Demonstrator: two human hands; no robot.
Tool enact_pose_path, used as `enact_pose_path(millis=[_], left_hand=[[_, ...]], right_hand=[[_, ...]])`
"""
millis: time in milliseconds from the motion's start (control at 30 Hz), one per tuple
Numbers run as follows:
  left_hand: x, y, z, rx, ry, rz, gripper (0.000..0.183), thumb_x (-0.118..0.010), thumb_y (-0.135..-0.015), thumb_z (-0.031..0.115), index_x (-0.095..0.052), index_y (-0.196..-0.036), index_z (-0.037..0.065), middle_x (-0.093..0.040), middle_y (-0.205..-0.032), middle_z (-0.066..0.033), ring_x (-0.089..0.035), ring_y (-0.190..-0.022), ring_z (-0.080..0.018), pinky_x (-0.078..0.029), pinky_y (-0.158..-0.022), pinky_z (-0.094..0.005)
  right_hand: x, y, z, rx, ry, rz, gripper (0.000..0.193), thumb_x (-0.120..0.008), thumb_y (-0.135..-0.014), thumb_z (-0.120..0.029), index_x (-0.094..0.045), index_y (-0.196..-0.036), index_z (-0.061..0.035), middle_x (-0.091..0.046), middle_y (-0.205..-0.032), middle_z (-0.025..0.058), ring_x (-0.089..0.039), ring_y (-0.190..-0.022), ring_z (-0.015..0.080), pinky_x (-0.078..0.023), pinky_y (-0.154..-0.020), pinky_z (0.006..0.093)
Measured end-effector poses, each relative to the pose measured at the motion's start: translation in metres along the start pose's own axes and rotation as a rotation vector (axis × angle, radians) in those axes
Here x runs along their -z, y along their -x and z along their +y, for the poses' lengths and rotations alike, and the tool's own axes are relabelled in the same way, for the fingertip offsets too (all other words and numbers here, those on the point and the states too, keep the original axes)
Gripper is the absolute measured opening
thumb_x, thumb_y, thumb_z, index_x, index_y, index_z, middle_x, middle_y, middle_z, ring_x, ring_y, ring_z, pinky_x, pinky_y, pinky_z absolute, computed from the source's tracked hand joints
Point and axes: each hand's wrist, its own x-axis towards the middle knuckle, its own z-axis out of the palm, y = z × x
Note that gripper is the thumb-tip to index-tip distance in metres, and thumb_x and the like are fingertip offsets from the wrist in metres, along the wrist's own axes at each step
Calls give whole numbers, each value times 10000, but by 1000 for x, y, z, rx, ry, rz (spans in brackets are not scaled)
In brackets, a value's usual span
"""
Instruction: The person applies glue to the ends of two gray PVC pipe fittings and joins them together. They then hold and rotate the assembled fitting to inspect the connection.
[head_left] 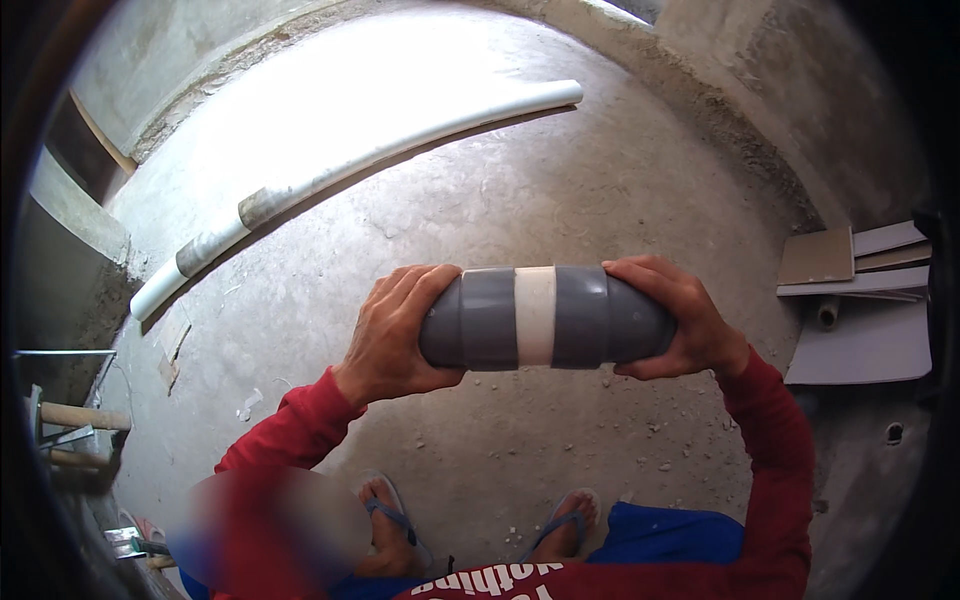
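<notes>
Held up level in front of me is a pair of grey plastic pipe fittings (585, 315) joined by a short piece of white pipe (535, 315), which shows as a band between them. My left hand (395, 335) wraps round the left fitting's outer end, thumb below and fingers on top. The outer end of the right fitting is gripped the same way by my right hand (680, 318). Both outer ends look rounded and bend away from me; their openings are hidden.
A long white pipe (400, 150) with two greyish bands lies across the floor (600, 190) beyond my hands. Flat boards (855, 325) are stacked at the right wall. Wooden-handled tools (85, 417) are at the left. My sandalled feet (390, 515) are below, with small debris around.
</notes>
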Motion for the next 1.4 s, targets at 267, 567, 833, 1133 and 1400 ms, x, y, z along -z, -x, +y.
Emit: enact_pose_path(millis=[267, 567, 833, 1133, 1400], left_hand=[[-1, 2, 11, -2, -28, 8, 860, -885, -575, 275, -536, -1339, 91, -645, -1236, -135, -626, -1164, -357, -497, -971, -493], [-5, 1, 17, -30, -25, 11, 868, -885, -555, 252, -535, -1336, 100, -630, -1210, -132, -624, -1148, -362, -514, -990, -507], [-8, 1, 16, -24, -23, -6, 880, -887, -544, 241, -532, -1337, 100, -623, -1209, -134, -620, -1148, -361, -526, -990, -507], [-8, 2, 15, -3, 9, -33, 894, -888, -531, 234, -531, -1337, 84, -623, -1228, -137, -615, -1154, -360, -526, -981, -499], [-12, 3, 17, -9, -19, -15, 915, -897, -518, 236, -530, -1340, 73, -618, -1235, -141, -607, -1156, -362, -509, -990, -504]], right_hand=[[1, 2, 2, 5, -54, -20, 978, -945, -640, -402, -539, -1459, -54, -651, -1296, 198, -663, -1174, 344, -556, -986, 489], [-11, 7, -3, -26, -93, 0, 994, -949, -628, -392, -532, -1465, -53, -638, -1320, 196, -655, -1184, 351, -566, -989, 477], [-12, 7, -5, -28, -73, -4, 990, -939, -637, -387, -526, -1471, -47, -642, -1313, 194, -656, -1174, 354, -564, -983, 485], [-15, 7, -9, -40, -64, 10, 960, -930, -645, -405, -545, -1449, -45, -644, -1304, 194, -665, -1164, 350, -570, -986, 482], [-15, 4, -6, -15, -46, 9, 962, -932, -631, -424, -558, -1433, -49, -654, -1282, 186, -676, -1143, 348, -587, -960, 480]])
